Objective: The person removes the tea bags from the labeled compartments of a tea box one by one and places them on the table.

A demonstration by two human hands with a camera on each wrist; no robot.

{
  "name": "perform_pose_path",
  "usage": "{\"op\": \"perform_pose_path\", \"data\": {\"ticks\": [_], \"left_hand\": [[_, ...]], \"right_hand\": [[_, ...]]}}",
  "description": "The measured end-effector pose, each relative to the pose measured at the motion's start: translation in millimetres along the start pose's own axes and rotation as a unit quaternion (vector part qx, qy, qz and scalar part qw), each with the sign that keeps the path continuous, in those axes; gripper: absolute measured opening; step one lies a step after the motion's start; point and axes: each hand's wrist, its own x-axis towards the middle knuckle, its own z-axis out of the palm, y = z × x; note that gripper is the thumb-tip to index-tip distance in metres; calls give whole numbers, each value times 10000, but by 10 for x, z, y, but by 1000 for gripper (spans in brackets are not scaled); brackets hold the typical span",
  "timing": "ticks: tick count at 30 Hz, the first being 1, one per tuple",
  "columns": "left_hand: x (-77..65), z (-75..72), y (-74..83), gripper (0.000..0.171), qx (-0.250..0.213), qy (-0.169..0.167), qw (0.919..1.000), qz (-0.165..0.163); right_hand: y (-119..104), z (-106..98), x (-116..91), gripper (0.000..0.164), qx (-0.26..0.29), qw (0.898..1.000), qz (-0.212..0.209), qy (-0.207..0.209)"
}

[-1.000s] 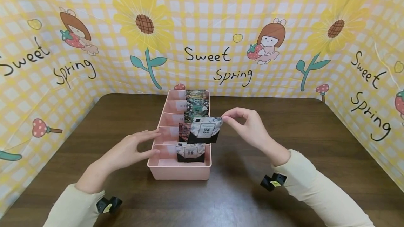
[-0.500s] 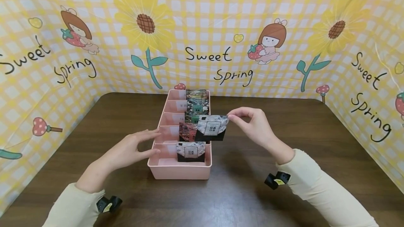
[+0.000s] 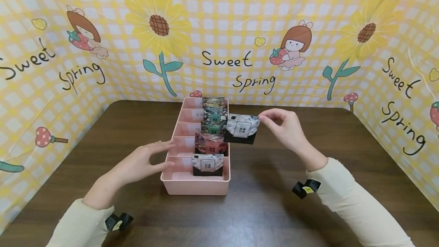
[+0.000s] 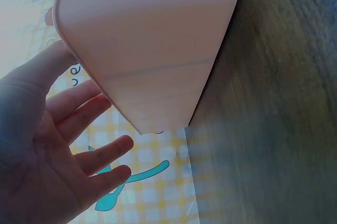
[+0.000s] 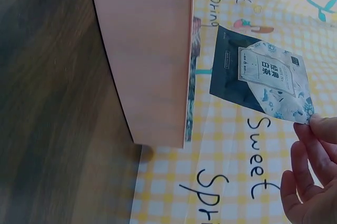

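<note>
Between thumb and index finger my right hand (image 3: 284, 129) pinches the upper right corner of a white-and-black tea bag sachet (image 3: 242, 129). It hangs in the air at the right side of the pink divided box (image 3: 194, 188), label facing me, and is fully in view in the right wrist view. My left hand (image 3: 144, 163) rests with fingers and thumb at the box's left rim; in the left wrist view its fingers are spread. A matching white sachet (image 3: 207, 164) stands in the nearest compartment. A red sachet (image 3: 210, 146) stands in the one behind it.
Farther back in the box stand green sachets (image 3: 214, 125) and other patterned sachets (image 3: 213, 103). Paper labels line the left of the compartments. The box stands on a dark wooden table (image 3: 137, 216), with a yellow checked cloth (image 3: 219, 22) hanging behind and at both sides.
My right hand has carried the white sachet to the right and farther back, from over the box to beside its right rim, uncovering the red sachet. The left hand stays put.
</note>
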Motion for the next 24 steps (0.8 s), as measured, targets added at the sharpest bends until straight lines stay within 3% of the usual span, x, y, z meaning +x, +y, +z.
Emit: {"op": "perform_pose_path", "data": {"ticks": [24], "left_hand": [[2, -8, -3, 58, -9, -34, 10000, -4]], "right_hand": [[383, -76, 348, 21, -234, 9996, 42, 147]]}}
